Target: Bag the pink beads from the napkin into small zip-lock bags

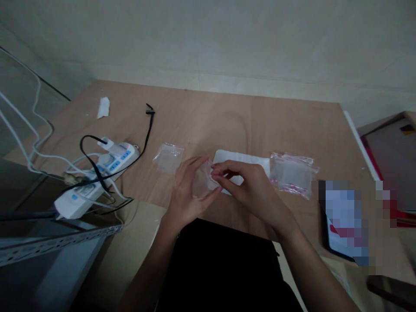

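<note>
Between my two hands is a small clear zip bag (pixel 201 180). My left hand (pixel 186 190) grips it from the left side, thumb below and fingers above. The fingertips of my right hand (pixel 250 182) are pinched together at the bag's right edge; whether they hold the bag or some small item in it, I cannot make out. Behind my right hand lies a white sheet (pixel 242 159), partly covered by it. A stack of clear zip bags (pixel 292 173) with pinkish edges is on the right. On the left lies another clear zip bag (pixel 168 157), flat on the table.
A white power strip (pixel 97 182) with plugs and tangled cables occupies the table's left side. A black cable (pixel 150 125) runs up beside it. A scrap of white paper (pixel 103 107) lies at the back left. A phone (pixel 341 221), partly blurred out, is at the right.
</note>
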Motion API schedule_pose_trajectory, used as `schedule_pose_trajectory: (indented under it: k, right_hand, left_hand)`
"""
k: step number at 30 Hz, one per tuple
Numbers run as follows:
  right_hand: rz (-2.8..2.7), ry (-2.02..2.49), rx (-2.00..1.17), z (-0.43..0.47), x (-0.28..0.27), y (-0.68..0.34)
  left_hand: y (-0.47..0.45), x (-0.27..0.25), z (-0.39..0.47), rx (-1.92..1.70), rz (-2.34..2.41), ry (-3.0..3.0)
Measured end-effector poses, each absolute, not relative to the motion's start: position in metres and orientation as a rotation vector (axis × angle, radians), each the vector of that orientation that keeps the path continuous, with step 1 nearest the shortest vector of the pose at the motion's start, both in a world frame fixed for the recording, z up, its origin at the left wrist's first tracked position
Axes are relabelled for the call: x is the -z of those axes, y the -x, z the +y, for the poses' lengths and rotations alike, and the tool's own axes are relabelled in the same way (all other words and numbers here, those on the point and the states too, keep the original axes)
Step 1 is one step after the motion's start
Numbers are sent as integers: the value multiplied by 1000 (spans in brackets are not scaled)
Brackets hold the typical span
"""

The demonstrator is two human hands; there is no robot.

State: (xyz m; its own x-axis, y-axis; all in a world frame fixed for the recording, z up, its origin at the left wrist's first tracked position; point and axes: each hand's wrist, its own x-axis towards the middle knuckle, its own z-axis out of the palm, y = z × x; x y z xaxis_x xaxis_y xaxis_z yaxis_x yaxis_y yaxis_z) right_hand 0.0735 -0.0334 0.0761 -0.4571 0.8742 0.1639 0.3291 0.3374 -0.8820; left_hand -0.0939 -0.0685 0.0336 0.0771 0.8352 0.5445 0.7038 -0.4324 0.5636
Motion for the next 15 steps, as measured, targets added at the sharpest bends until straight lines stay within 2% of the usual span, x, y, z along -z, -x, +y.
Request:
schedule_pose_trajectory:
  k: [10, 13, 15]
  right_hand:
    - [-2180, 1069, -1097, -41, -66, -75]
    - [-2089, 1007, -1114, -40, -57, -85]
    - [-1976, 1105, -1004, -31, -44, -96]
  left_hand:
    - [80, -30, -86, -1015, 1493, -2104]
    - [79, -25, -88, -1056, 1566, -2038]
    - [83, -21, -88, -1079, 1643, -1995]
